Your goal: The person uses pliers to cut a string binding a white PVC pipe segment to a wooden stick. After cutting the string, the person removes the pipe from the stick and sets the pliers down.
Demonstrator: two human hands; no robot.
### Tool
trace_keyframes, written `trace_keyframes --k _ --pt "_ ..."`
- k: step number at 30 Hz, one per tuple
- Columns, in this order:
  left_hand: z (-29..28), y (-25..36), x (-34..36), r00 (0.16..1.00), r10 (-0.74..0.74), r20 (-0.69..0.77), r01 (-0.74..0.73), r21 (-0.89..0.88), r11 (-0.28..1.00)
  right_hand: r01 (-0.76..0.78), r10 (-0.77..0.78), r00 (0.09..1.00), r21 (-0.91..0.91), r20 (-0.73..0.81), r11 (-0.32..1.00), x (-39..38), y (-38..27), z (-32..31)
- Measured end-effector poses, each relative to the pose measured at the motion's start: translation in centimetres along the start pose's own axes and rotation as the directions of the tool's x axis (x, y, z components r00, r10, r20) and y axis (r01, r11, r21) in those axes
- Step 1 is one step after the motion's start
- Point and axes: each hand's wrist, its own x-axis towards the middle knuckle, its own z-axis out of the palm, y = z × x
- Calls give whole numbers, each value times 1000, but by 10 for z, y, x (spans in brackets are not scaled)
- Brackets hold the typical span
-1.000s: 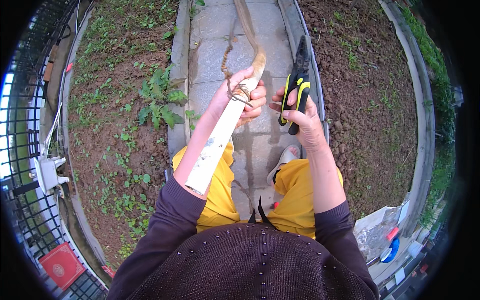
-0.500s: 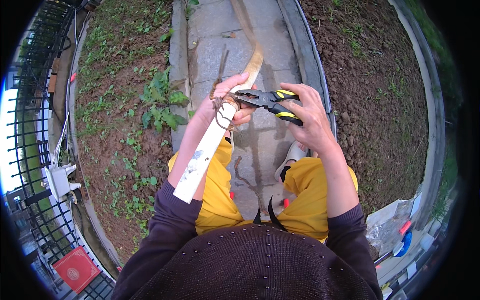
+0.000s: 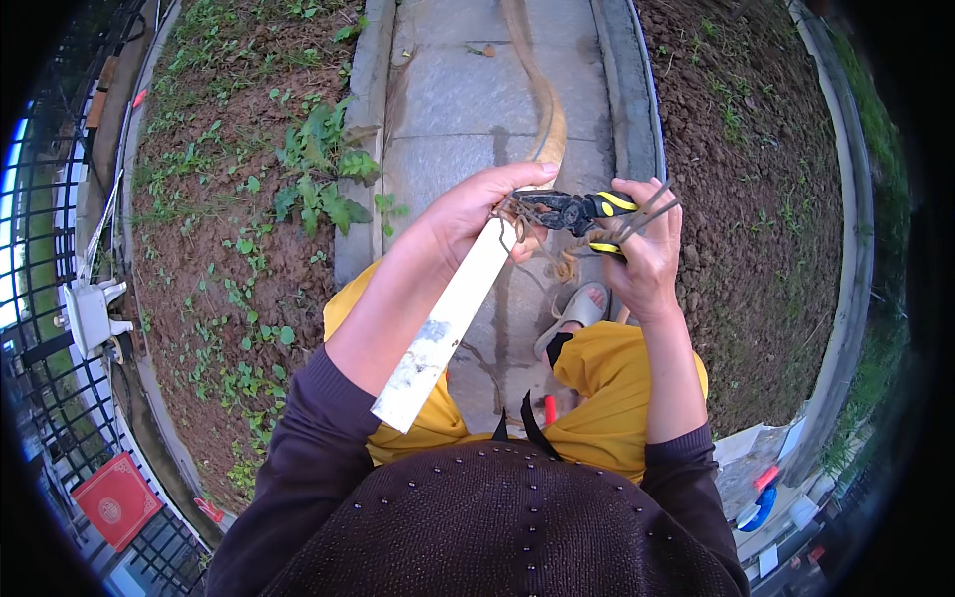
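Note:
My left hand (image 3: 476, 212) grips the upper end of a white flat bar (image 3: 445, 327) that slants down toward my lap. A tangle of thin wire (image 3: 524, 211) wraps the bar's top by my fingers. My right hand (image 3: 647, 254) holds black pliers with yellow handles (image 3: 582, 212) level, their jaws closed on the wire next to my left thumb. Loose wire ends (image 3: 652, 211) stick out past my right fingers. A long brown stick (image 3: 544, 99) runs from the hands up along the stone path.
I sit on a grey paved path (image 3: 453, 90) with raised curbs, bare soil and weeds (image 3: 318, 179) on both sides. A black metal fence (image 3: 40, 328) and a red square box (image 3: 117, 500) lie far left. Boxes and small coloured items (image 3: 761, 493) sit at lower right.
My right hand swung the pliers from upright, away from the bar, to level, with the jaws now on the wire at the bar's top. The left hand kept hold of the bar.

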Motion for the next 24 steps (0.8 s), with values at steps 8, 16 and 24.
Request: trace_keyframes --k 8,16,24 --pt "-5 1 -4 1000 -3 -10 3 7 1000 52 -50 994 20 -94 998 -3 2 10" --pt "-10 -9 7 998 16 -64 -19 -44 999 -112 120 989 92 -86 989 -6 -3 0" --pt "-12 -15 10 1000 -2 -12 1 -41 999 -51 69 980 -101 184 994 12 -18 -48"
